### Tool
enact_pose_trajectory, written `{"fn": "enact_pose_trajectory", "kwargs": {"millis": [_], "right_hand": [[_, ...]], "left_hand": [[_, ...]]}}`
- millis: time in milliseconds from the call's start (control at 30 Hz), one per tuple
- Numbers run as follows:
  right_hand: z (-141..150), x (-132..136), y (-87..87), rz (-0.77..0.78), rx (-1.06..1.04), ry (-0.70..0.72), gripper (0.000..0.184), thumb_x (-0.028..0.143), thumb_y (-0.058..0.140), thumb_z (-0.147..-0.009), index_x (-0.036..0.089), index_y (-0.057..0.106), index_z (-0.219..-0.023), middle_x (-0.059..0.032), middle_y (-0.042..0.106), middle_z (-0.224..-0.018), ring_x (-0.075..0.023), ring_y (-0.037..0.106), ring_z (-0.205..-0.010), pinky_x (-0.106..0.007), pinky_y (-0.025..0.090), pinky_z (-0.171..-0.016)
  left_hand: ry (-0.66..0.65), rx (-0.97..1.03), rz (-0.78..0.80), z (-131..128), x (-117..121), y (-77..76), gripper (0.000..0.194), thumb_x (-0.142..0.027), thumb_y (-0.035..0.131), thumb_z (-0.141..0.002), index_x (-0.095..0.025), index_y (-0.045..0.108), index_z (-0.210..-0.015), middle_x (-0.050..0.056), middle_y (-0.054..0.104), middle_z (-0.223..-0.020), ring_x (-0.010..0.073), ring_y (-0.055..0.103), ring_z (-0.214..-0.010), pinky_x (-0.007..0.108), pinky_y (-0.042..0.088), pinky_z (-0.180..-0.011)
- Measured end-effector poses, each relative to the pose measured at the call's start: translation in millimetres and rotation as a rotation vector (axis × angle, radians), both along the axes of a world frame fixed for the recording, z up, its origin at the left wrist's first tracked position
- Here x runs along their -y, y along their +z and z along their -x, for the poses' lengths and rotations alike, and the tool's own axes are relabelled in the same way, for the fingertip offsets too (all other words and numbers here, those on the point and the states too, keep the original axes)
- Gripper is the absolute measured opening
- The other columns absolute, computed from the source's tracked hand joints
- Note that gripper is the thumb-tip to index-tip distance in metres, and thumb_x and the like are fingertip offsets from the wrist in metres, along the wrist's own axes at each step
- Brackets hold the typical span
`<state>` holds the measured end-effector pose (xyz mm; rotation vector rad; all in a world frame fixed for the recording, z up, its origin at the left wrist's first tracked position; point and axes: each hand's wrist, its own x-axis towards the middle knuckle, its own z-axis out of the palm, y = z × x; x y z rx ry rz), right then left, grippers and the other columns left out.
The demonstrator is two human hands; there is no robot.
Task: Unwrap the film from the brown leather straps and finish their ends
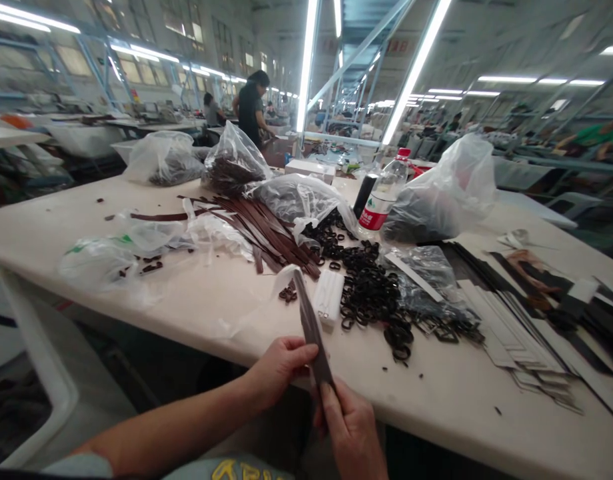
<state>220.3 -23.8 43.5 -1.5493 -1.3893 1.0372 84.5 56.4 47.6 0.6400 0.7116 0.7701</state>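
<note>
A dark brown strap [310, 327] runs between both hands at the front edge of the table, its far end pointing away over the tabletop. My left hand [285, 367] pinches it about midway, thumb on top. Closer to me, my right hand [347, 423] grips the near part with its thumb laid along it. Pale, filmy material [285, 279] shows at the strap's far end. Just beyond lie a small white box-like block [329, 297] and a few little brown loops [288, 292]. To the right spreads a heap of black loops [369, 283].
Brown strips [256, 223] lie mid-table near several filled plastic bags [234, 160]. A red-capped bottle [381, 193] stands behind the black loops. Pale strips [506, 327] and dark strips cover the right side. Crumpled plastic [106, 257] lies left. A person [250, 110] stands farther back.
</note>
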Motion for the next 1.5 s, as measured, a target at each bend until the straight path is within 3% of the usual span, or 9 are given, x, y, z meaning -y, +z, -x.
{"fn": "enact_pose_trajectory", "kwargs": {"millis": [133,333,567,767,967,1133,1233,1367,1500], "right_hand": [[1.5,-10.4,5.7,-0.061,-0.013,-0.027,0.052,0.06,0.04,-0.096,0.018,0.06,-0.072,0.0006,0.056,-0.053,-0.0141,0.052,-0.048,-0.024,0.04,-0.049],[6.3,-6.6,-5.0,0.019,-0.122,0.013,0.053,0.062,0.041,-0.096,0.017,0.062,-0.077,0.0021,0.055,-0.052,-0.0131,0.052,-0.046,-0.023,0.04,-0.048],[10.1,-37.0,6.4,-0.052,-0.146,0.001,0.054,0.066,0.044,-0.092,0.018,0.057,-0.072,0.0017,0.054,-0.052,-0.0133,0.051,-0.046,-0.023,0.04,-0.047],[12.1,-32.3,-1.2,0.027,-0.209,0.104,0.053,0.065,0.044,-0.093,0.016,0.061,-0.081,0.0021,0.055,-0.053,-0.0118,0.05,-0.044,-0.022,0.038,-0.046],[11.4,-38.7,2.6,-0.063,-0.154,0.066,0.054,0.066,0.044,-0.093,0.018,0.057,-0.07,0.0017,0.053,-0.051,-0.0132,0.051,-0.046,-0.023,0.039,-0.048],[10.4,-33.5,-5.3,0.022,-0.175,0.14,0.054,0.066,0.044,-0.093,0.017,0.062,-0.081,0.0023,0.055,-0.052,-0.0126,0.05,-0.045,-0.023,0.038,-0.046],[12.5,-35.5,-6.1,-0.003,-0.153,0.132,0.053,0.065,0.044,-0.093,0.017,0.062,-0.078,0.0019,0.055,-0.053,-0.0127,0.05,-0.045,-0.023,0.038,-0.047],[13.3,-41.1,-2.8,-0.061,-0.137,0.137,0.052,0.063,0.043,-0.094,0.018,0.059,-0.074,0.0018,0.054,-0.053,-0.0134,0.05,-0.048,-0.024,0.039,-0.049],[10.2,-35.2,-10.3,-0.003,-0.136,0.194,0.051,0.062,0.043,-0.095,0.017,0.062,-0.08,0.0014,0.056,-0.055,-0.0131,0.051,-0.047,-0.023,0.038,-0.048]], "left_hand": [[-0.173,-0.029,-0.108,0.2,7.0,0.5,0.034,-0.042,0.076,-0.076,-0.009,0.074,-0.084,0.005,0.065,-0.059,0.0156,0.058,-0.05,0.027,0.044,-0.053],[0.187,-0.044,0.011,3.5,-18.0,3.5,0.045,-0.043,0.084,-0.065,-0.011,0.074,-0.094,0.004,0.069,-0.073,0.0126,0.057,-0.058,0.023,0.043,-0.055],[-0.039,0.027,-0.083,1.1,-9.9,4.1,0.038,-0.045,0.078,-0.074,-0.008,0.072,-0.084,0.003,0.06,-0.058,0.0126,0.053,-0.046,0.026,0.042,-0.048],[0.267,0.042,-0.049,14.7,-35.3,15.9,0.046,-0.046,0.083,-0.069,-0.009,0.075,-0.095,0.011,0.072,-0.089,0.0165,0.066,-0.077,0.026,0.052,-0.072],[-0.009,0.004,-0.102,9.8,-16.7,7.7,0.041,-0.047,0.077,-0.076,-0.009,0.074,-0.093,0.004,0.064,-0.061,0.0137,0.056,-0.049,0.026,0.044,-0.051],[0.329,0.056,-0.127,25.5,-41.4,27.8,0.046,-0.046,0.084,-0.068,-0.011,0.075,-0.097,0.012,0.073,-0.096,0.0193,0.067,-0.082,0.027,0.051,-0.073],[0.253,0.009,-0.076,24.2,-36.4,25.1,0.045,-0.046,0.084,-0.066,-0.007,0.076,-0.087,0.012,0.072,-0.081,0.0174,0.064,-0.071,0.026,0.049,-0.068],[0.093,0.003,-0.073,18.8,-20.1,16.4,0.045,-0.045,0.082,-0.07,-0.007,0.076,-0.093,0.006,0.068,-0.068,0.0141,0.059,-0.059,0.027,0.045,-0.062],[0.336,0.08,-0.104,31.1,-40.8,26.6,0.05,-0.045,0.085,-0.067,-0.012,0.075,-0.102,0.01,0.073,-0.091,0.0178,0.066,-0.081,0.027,0.049,-0.075]]}}
